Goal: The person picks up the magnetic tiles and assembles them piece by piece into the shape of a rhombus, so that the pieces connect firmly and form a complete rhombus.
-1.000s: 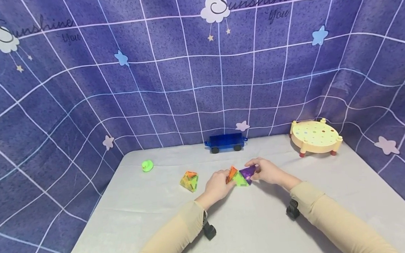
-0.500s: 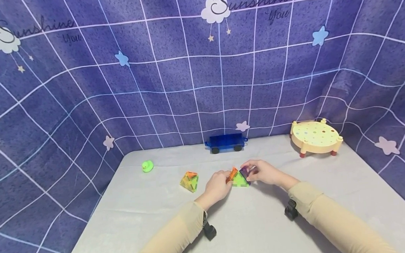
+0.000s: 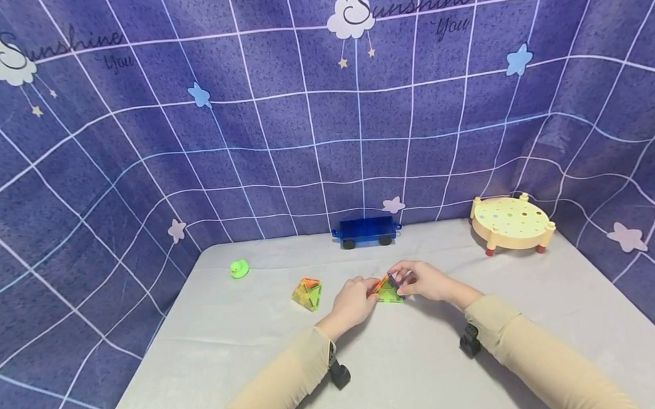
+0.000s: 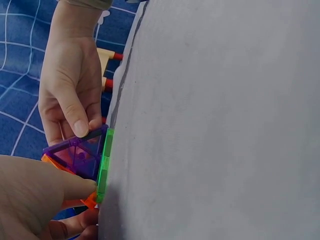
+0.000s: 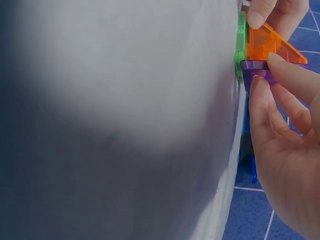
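Observation:
A green triangular magnetic tile lies flat on the table between the hands. My left hand pinches an orange triangular magnetic tile, which stands up from the green one's left side. On the other side, my right hand holds a purple triangular magnetic tile between thumb and fingers, raised along the green tile's right edge. In the right wrist view the orange and purple tiles meet or nearly meet along their sides. Fingers cover part of both raised tiles in the head view.
Left of the hands sits a small construction of yellow, orange and green tiles. A green toy duck is farther left. Behind stands a blue wheeled toy wagon; a cream pegged stand with red-tipped legs is at back right.
My right hand has moved slightly left, tipping the purple tile from leaning outward up toward the orange tile. The orange tile also leans further inward over the green one.

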`<act>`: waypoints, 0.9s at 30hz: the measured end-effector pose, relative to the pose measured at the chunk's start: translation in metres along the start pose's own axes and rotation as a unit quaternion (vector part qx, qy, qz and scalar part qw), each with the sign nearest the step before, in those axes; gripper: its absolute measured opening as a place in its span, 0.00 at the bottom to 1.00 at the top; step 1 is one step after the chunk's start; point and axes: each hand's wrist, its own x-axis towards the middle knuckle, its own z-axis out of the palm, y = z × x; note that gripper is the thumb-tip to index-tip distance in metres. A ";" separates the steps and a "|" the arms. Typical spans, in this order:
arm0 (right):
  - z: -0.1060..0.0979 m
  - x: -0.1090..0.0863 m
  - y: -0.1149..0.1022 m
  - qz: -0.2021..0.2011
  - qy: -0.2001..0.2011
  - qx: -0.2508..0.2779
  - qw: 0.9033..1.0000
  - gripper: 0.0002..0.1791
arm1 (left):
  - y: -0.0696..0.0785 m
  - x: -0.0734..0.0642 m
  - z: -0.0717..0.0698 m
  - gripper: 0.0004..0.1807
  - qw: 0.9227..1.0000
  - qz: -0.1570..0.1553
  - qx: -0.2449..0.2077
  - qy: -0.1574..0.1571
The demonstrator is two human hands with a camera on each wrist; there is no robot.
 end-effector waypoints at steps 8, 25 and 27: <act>0.002 0.001 -0.001 -0.011 -0.037 -0.038 0.999 0.33 | -0.002 -0.003 -0.002 0.18 1.000 0.000 -0.009 0.002; -0.003 0.003 0.005 0.001 -0.096 -0.034 0.995 0.47 | -0.033 -0.053 -0.028 0.12 0.994 0.037 -0.076 -0.065; -0.005 0.003 0.006 0.003 -0.102 -0.039 0.994 0.47 | -0.037 -0.062 -0.033 0.11 0.993 0.049 -0.082 -0.071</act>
